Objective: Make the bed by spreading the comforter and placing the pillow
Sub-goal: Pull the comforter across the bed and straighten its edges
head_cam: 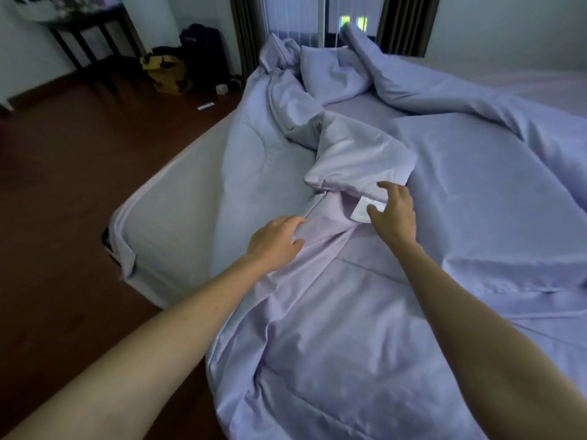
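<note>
Your left hand [275, 241] spread flat on rumpled lavender quilted comforter [333, 328]; right hand [394, 214] released, fingertips at white tag [362, 213]. Far lavender pillow [330, 71] half-buried.

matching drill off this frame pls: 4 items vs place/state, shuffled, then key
Items:
1. left hand
2. right hand
3. pillow
4. yellow bag

Places/states:
A. on the floor by the far wall
B. fingers spread at the white tag of the comforter
C. at the far end of the bed, among bunched fabric
D. resting on a fold of the comforter near the bed's left edge

Pairs: 1-D, 2-B, 3-C, 4-A
</note>
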`<state>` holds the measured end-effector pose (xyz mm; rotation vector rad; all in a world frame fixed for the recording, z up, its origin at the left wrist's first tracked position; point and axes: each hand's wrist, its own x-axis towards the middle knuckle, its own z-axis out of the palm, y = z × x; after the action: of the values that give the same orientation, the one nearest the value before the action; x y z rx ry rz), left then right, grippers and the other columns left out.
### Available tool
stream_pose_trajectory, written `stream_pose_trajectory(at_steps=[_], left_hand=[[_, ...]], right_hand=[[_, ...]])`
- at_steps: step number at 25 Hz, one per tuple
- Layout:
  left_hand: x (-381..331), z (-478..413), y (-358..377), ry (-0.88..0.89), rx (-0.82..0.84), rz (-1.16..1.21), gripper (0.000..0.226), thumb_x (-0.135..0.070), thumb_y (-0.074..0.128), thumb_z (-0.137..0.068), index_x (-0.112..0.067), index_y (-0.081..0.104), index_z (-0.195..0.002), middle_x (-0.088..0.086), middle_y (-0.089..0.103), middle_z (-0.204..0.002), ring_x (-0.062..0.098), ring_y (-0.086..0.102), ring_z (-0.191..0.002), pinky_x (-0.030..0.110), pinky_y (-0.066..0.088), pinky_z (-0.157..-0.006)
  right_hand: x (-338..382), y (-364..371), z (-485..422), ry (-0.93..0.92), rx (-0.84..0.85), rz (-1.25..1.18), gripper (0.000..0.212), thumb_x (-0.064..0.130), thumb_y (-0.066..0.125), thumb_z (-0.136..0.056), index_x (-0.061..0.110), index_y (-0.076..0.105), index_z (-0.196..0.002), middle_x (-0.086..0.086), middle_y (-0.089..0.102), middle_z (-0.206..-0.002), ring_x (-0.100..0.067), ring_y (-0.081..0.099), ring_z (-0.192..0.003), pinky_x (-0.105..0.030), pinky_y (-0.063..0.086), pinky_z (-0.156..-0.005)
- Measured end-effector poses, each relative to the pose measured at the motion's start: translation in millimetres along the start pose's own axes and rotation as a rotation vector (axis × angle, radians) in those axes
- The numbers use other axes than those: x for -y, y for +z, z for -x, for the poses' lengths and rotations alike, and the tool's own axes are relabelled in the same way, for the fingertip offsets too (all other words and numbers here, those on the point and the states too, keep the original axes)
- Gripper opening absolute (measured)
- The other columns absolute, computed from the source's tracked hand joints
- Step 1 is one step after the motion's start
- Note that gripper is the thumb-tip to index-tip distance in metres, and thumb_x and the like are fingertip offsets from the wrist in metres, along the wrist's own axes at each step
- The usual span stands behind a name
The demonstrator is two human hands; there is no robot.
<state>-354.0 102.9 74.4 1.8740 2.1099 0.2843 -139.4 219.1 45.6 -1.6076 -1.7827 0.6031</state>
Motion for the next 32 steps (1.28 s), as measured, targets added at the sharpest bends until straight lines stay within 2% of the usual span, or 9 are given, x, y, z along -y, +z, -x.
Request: stream_pose_trajectory(at_steps=[6,8,10,13,16,19,24,27,32], left_hand=[[19.1,-73.9,39.2,-0.181,0.207,0.034,0.085,-0.042,0.061,-0.085,-0.019,0.011,-0.15,0.012,0.038,-0.145,0.033,0.044,-0.128,0.042,0.041,-0.1],[27.1,-83.5,42.2,-0.199,0.244,-0.006,0.075,-0.033,0.055,-0.09,-0.019,0.013,-0.15,0.016,0.048,-0.135,0.036,0.051,-0.119,0.042,0.044,-0.093],[34.9,-82.4,38.8,-0.161,0.222,-0.032,0.042,-0.025,0.048,-0.09,-0.016,0.039,-0.13,0.015,0.058,-0.122,0.036,0.056,-0.107,0.039,0.046,-0.084],[43.1,-70.5,21.6,-0.118,0.155,0.012,0.017,-0.017,0.045,-0.088,-0.013,0.048,-0.104,0.015,0.061,-0.109,0.038,0.057,-0.097,0.037,0.044,-0.076],[76.1,-57.4,-0.4,-0.171,0.097,-0.084,0.031,-0.017,0.047,-0.09,-0.016,0.05,-0.12,0.015,0.061,-0.12,0.038,0.058,-0.108,0.038,0.046,-0.082],[136.3,-35.9,-28.8,-0.367,0.029,-0.157,0.046,-0.019,0.049,-0.093,-0.016,0.042,-0.138,0.018,0.057,-0.13,0.037,0.057,-0.115,0.039,0.046,-0.092],[228.7,34.4,-75.7,-0.684,-0.061,-0.188,0.046,-0.018,0.048,-0.094,-0.015,0.041,-0.139,0.019,0.056,-0.13,0.038,0.056,-0.116,0.041,0.045,-0.092],[286.3,90.1,-82.9,-0.82,-0.077,-0.127,0.044,-0.014,0.05,-0.09,-0.015,0.046,-0.135,0.018,0.056,-0.128,0.036,0.056,-0.115,0.039,0.045,-0.09],[359.0,126.2,-90.7,-0.889,0.166,0.026,0.018,-0.027,0.055,-0.082,-0.017,0.055,-0.097,0.013,0.063,-0.112,0.029,0.061,-0.101,0.033,0.048,-0.08]], right_hand=[[-41.1,21.1,-76.0,0.178,0.163,0.304,0.09,0.027,0.072,-0.074,0.044,0.018,-0.144,-0.005,0.003,-0.159,-0.035,0.009,-0.143,-0.053,0.031,-0.106],[-44.3,24.5,-92.9,0.183,0.217,0.33,0.087,0.032,0.072,-0.074,0.047,0.02,-0.142,-0.004,0.0,-0.159,-0.038,0.011,-0.142,-0.053,0.033,-0.104],[-47.3,32.2,-105.6,0.156,0.227,0.296,0.066,0.034,0.068,-0.078,0.041,0.038,-0.136,-0.005,0.006,-0.157,-0.04,0.023,-0.137,-0.052,0.036,-0.103],[-39.4,45.0,-114.3,0.093,0.133,0.165,0.03,0.024,0.055,-0.087,0.019,0.062,-0.116,-0.012,0.03,-0.147,-0.043,0.046,-0.117,-0.045,0.042,-0.094],[-4.2,47.4,-109.6,0.088,0.068,-0.019,0.021,0.016,0.047,-0.089,0.009,0.059,-0.105,-0.016,0.055,-0.114,-0.034,0.054,-0.094,-0.034,0.04,-0.078],[51.2,50.4,-100.5,0.063,0.079,-0.336,0.009,0.018,0.044,-0.092,0.014,0.051,-0.091,-0.002,0.054,-0.08,-0.02,0.048,-0.078,-0.031,0.04,-0.065],[149.6,68.5,-109.8,0.075,0.155,-0.713,0.019,0.026,0.048,-0.088,0.022,0.038,-0.073,0.002,0.038,-0.068,-0.013,0.038,-0.063,-0.038,0.038,-0.059],[204.4,90.3,-111.0,0.04,0.232,-0.762,0.018,0.035,0.053,-0.083,0.022,0.046,-0.072,0.0,0.048,-0.074,-0.015,0.05,-0.071,-0.043,0.051,-0.067],[278.7,159.6,-91.2,-0.066,0.389,-0.615,0.022,0.027,0.057,-0.084,0.005,0.054,-0.084,-0.004,0.053,-0.078,-0.016,0.05,-0.074,-0.033,0.041,-0.066]])
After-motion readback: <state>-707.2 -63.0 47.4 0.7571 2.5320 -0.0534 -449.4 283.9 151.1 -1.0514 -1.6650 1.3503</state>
